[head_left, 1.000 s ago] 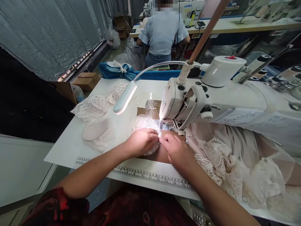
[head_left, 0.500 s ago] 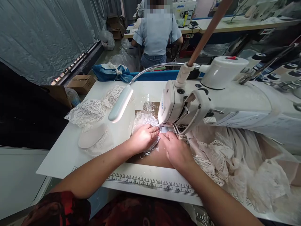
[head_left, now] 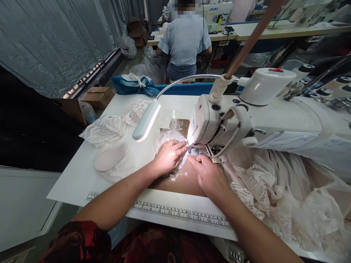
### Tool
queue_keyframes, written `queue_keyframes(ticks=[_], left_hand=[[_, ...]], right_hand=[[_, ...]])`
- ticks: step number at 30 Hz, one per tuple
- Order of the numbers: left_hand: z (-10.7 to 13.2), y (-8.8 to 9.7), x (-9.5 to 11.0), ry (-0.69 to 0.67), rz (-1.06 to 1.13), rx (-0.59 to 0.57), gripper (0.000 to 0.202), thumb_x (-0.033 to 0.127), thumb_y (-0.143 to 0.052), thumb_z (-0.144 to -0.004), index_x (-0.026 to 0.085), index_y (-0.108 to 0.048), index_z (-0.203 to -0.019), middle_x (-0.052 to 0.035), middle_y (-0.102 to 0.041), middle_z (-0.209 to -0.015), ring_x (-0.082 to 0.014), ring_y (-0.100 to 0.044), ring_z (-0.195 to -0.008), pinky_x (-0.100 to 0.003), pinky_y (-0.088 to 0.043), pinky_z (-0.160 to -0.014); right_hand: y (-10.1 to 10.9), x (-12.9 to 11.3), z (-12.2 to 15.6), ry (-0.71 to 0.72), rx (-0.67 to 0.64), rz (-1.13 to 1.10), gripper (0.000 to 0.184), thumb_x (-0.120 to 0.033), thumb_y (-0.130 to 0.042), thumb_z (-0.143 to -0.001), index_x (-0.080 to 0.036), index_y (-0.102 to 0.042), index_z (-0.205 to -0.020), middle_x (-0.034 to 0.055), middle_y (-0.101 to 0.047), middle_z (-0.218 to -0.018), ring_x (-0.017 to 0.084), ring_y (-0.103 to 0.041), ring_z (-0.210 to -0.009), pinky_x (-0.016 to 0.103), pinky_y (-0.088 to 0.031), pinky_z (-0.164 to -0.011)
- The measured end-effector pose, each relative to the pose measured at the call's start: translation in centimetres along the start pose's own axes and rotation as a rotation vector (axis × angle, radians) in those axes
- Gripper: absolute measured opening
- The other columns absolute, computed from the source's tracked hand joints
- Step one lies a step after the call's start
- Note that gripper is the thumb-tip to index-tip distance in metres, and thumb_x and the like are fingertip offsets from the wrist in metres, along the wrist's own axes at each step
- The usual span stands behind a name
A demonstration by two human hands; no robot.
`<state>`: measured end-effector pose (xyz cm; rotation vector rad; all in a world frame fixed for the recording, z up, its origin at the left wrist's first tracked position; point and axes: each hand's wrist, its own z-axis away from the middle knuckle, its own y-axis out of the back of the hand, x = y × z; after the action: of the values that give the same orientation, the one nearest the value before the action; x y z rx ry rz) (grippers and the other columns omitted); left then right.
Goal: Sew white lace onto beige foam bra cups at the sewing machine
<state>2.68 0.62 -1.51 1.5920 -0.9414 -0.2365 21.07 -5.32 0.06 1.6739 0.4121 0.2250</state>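
My left hand lies on a white lace piece on the sewing table, fingers together and pressing it flat just left of the needle. My right hand rests beside it, fingers curled and pinching the lace edge in front of the presser foot. Both hands sit under the head of a white sewing machine. The fingertips almost touch each other at the needle. A brown panel shows beneath the hands.
A gooseneck lamp hangs over the table's left half. Lace pieces and a pale foam cup lie at the left. Bunched lace fabric piles at the right. A printed ruler runs along the front edge. Another person sits at a far machine.
Both hands have slid forward with the lace, from a little in front of the machine head to right at the presser foot. The camera has shifted slightly.
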Motion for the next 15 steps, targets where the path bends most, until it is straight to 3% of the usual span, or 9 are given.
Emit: queue_keyframes(ticks=[5, 9, 13, 15], left_hand=[[0.2, 0.7, 0.5, 0.082, -0.138, -0.035, 0.04, 0.026, -0.043, -0.093, 0.016, -0.056, -0.129, -0.0139, -0.051, -0.137, -0.0361, -0.04, -0.127, -0.055, -0.037, -0.101], [1.0, 2.6, 1.0, 0.136, -0.054, -0.188, 0.042, 0.018, -0.047, -0.088, 0.02, -0.057, -0.128, -0.0095, -0.047, -0.143, -0.0373, -0.034, -0.135, -0.064, -0.026, -0.106], [3.2, 4.9, 2.2, -0.122, 0.281, -0.392, 0.04, 0.01, -0.055, -0.077, 0.026, -0.067, -0.112, -0.0036, -0.059, -0.132, -0.0316, -0.041, -0.134, -0.058, -0.027, -0.11], [4.3, 5.6, 2.9, -0.212, 0.455, -0.361, 0.039, 0.009, -0.054, -0.078, 0.025, -0.068, -0.111, -0.0042, -0.065, -0.123, -0.0259, -0.049, -0.128, -0.048, -0.034, -0.11]], right_hand=[[-0.1, 0.1, 0.3, 0.004, 0.025, -0.032, 0.043, -0.006, -0.041, -0.083, -0.02, -0.068, -0.113, 0.0061, -0.064, -0.087, 0.017, -0.054, -0.07, 0.028, -0.035, -0.059], [0.0, 0.5, 0.6, 0.039, 0.073, -0.195, 0.041, -0.007, -0.038, -0.086, -0.019, -0.068, -0.111, 0.0058, -0.068, -0.095, 0.017, -0.06, -0.078, 0.027, -0.043, -0.067], [0.4, 0.9, 0.8, 0.082, 0.116, -0.34, 0.036, -0.013, -0.04, -0.088, -0.02, -0.068, -0.109, 0.006, -0.069, -0.102, 0.018, -0.063, -0.088, 0.028, -0.049, -0.073], [0.5, 1.0, 0.9, 0.094, 0.126, -0.367, 0.034, -0.015, -0.042, -0.087, -0.02, -0.069, -0.107, 0.0063, -0.07, -0.102, 0.019, -0.063, -0.091, 0.029, -0.05, -0.076]])
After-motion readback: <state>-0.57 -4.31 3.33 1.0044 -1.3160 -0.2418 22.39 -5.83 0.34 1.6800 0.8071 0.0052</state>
